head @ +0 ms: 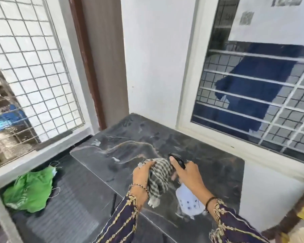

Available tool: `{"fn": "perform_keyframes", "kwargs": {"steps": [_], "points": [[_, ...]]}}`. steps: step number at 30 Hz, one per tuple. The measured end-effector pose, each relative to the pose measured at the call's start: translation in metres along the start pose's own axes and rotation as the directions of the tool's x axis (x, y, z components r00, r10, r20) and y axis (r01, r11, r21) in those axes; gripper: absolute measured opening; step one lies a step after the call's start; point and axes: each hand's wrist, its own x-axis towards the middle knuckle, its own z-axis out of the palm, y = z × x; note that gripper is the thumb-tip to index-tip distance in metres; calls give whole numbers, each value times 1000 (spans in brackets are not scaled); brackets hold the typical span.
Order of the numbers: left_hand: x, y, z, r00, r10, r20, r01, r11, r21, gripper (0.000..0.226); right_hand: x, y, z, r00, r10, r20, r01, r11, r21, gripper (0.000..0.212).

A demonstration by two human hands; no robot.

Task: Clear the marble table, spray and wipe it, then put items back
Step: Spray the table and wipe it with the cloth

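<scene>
The dark marble table (133,146) fills the corner below the window. My left hand (141,176) grips a grey-and-white checked cloth (160,176) that hangs down just above the marble. My right hand (188,174) is closed around a spray bottle (188,202) with a black trigger head and a pale body printed with blue marks; my thumb lies on top of the head. The two hands are close together over the table's near middle. A few pale wet-looking spots show on the marble farther back.
A crumpled green cloth (30,192) lies on a lower dark ribbed surface (67,213) to the left. A wire-mesh grille (30,81) stands at left, a barred window (253,88) at right. A thin dark stick (113,204) lies at the marble's left edge.
</scene>
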Motion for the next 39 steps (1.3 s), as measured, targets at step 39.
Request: {"fn": "perform_keyframes", "kwargs": {"steps": [39], "points": [[409,204,-128,962,-169,-215,210,960,185,24,419,-61,272,929,351,-115,-369,900,-234,72]]}}
